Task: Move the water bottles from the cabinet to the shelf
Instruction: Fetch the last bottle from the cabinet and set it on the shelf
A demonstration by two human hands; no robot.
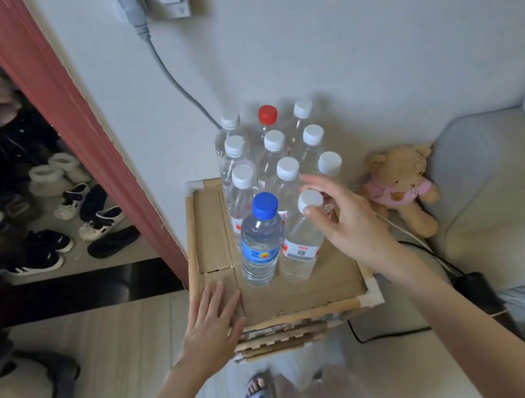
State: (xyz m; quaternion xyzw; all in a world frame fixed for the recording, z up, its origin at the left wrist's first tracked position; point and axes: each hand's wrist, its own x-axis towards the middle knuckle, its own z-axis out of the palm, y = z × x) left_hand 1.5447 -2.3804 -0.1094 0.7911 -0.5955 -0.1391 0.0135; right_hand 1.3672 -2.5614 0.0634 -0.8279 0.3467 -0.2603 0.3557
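Several clear water bottles stand in rows on the cardboard top of a small wooden cabinet [212, 242] against the wall. Most have white caps; one at the back has a red cap [267, 115]. At the front stand a blue-capped bottle [261, 244] and a white-capped bottle [301, 244]. My right hand [344, 216] reaches in from the right, and its fingertips pinch that white-capped bottle at the cap and neck. My left hand [214, 325] lies flat with straight fingers on the cabinet's front left corner, holding nothing.
A teddy bear [400, 189] sits on the grey sofa [501, 179] right of the cabinet. A grey cable hangs from a wall plug [135, 8] behind the bottles. Left of a red door frame [67, 120], shoes fill a shelf [69, 259]. Cables and a black adapter [476, 290] lie by the sofa.
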